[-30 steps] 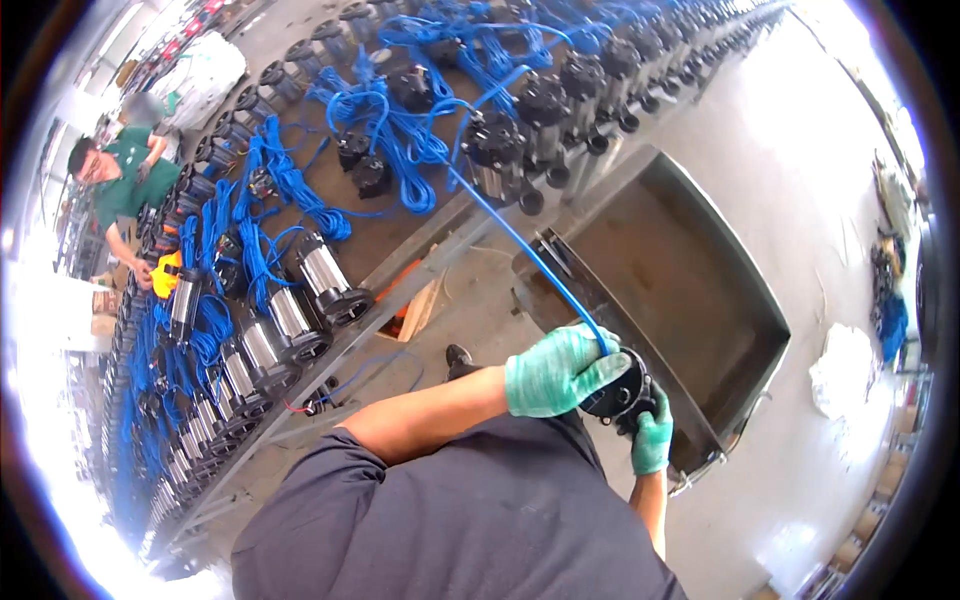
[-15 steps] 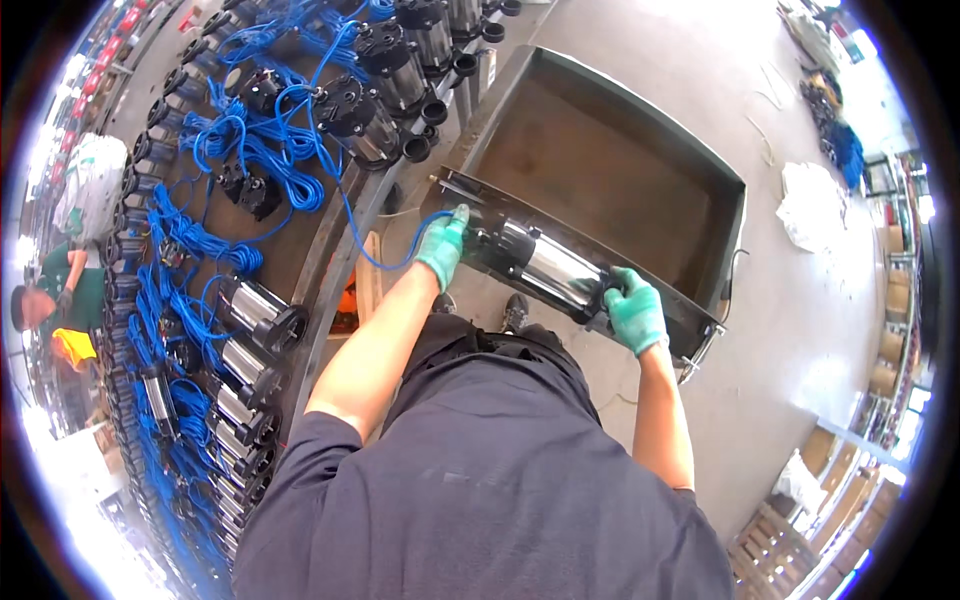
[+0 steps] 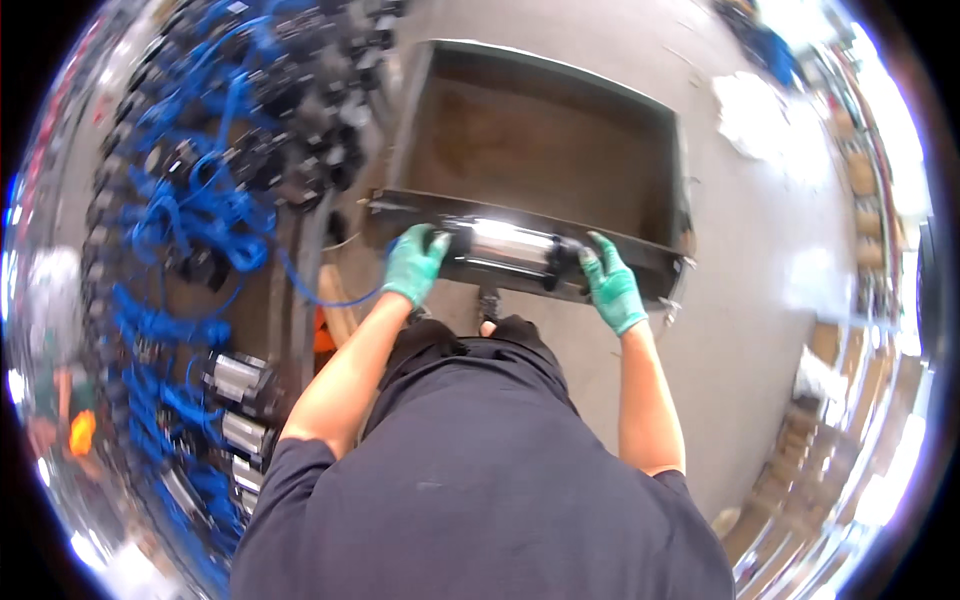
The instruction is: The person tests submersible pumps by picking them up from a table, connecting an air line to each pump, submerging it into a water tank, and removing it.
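Observation:
A cylindrical motor pump (image 3: 512, 246) with a shiny steel body and black ends lies crosswise over the dark front ledge of a metal bin (image 3: 640, 95). At its left end, my left hand (image 3: 413, 266), in a green glove, is closed around the black part. My right hand (image 3: 614, 288), gloved the same way, is at the other black end with thumb and fingers apart; blur hides whether it touches. A blue cable (image 3: 335, 301) runs from beside my left hand toward the bench.
On the left, a bench holds several similar pumps (image 3: 240, 378) and tangled blue cables (image 3: 205, 215). White sacking (image 3: 748, 112) lies on the floor at the far right. Cardboard boxes (image 3: 860, 175) line shelving at the right. A blurred person (image 3: 68, 425) is at the far left.
My view has turned, so the bin and pump appear further left and more level. My right hand's fingers have loosened from the pump's end. The left hand stays at its end.

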Tool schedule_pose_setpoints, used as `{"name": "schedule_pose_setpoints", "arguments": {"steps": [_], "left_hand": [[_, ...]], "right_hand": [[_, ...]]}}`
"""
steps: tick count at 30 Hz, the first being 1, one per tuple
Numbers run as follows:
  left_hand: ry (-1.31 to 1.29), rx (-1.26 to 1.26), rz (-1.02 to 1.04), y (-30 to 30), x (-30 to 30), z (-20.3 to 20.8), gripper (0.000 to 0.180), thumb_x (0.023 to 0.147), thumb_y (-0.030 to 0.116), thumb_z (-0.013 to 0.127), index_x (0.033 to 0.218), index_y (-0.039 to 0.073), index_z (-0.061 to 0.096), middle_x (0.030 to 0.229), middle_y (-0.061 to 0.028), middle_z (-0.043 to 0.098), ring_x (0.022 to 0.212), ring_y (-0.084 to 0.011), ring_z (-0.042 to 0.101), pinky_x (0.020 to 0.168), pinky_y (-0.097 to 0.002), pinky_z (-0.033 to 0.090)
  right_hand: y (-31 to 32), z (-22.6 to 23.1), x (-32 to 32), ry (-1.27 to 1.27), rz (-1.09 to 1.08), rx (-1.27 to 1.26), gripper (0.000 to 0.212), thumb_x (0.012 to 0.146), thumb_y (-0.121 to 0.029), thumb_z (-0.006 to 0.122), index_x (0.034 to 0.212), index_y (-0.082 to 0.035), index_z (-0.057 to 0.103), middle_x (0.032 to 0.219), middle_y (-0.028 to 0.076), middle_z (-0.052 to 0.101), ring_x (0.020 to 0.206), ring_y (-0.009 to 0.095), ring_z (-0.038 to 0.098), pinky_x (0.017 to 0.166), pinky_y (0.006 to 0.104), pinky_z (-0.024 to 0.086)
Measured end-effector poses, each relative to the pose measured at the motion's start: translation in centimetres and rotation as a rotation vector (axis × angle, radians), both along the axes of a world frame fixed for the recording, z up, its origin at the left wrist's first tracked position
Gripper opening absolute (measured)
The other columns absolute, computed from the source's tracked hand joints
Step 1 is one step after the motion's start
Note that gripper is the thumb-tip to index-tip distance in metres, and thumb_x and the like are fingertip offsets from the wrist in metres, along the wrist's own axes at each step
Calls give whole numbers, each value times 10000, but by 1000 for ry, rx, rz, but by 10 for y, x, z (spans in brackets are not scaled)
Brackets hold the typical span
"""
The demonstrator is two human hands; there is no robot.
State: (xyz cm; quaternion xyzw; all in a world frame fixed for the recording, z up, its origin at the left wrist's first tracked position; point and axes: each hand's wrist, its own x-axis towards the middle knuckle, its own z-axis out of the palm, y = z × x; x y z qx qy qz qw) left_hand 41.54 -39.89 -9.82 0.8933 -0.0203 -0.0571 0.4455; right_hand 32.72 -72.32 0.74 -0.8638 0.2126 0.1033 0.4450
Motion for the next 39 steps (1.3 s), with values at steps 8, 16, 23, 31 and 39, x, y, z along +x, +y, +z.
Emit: {"name": "schedule_pose_setpoints", "arguments": {"steps": [8,16,23,31,39], "left_hand": [[134,-3,-28,-23,-11,24,665,760,265,890,1243,-35,545,1081,-150,683,955,-249,649,890,-364,515],[131,66,27,-31,-10,25,763,705,243,938,1250,-58,496,1065,-139,669,941,-228,638,886,-345,524],[184,71,19,-19,-6,19,669,761,236,910,1196,-52,490,1080,-146,673,946,-214,644,874,-332,527],[203,150,4,-30,-3,36,691,761,249,905,1203,-54,469,1091,-173,678,959,-241,647,886,-357,523],[262,168,14,-29,-3,37,670,790,246,890,1225,-44,471,1123,-167,666,992,-222,632,904,-339,515]], "right_hand": [[-121,-93,-118,95,-648,-452,423,922,-352,703,1200,-62,573,957,160,725,888,350,696,819,454,530],[-153,-157,-95,-345,-1079,271,305,992,-248,656,1189,-49,537,774,42,630,549,126,604,464,300,488],[-125,-112,-70,-377,-1005,706,113,994,-190,633,1029,-94,681,642,-37,521,450,51,403,384,224,304],[-54,-80,-53,-217,-185,328,221,926,-120,726,1124,-23,714,949,73,720,811,124,636,736,288,527],[-40,-91,-24,-370,74,72,200,934,-165,708,1095,-47,709,931,143,693,770,244,657,728,365,532]]}}
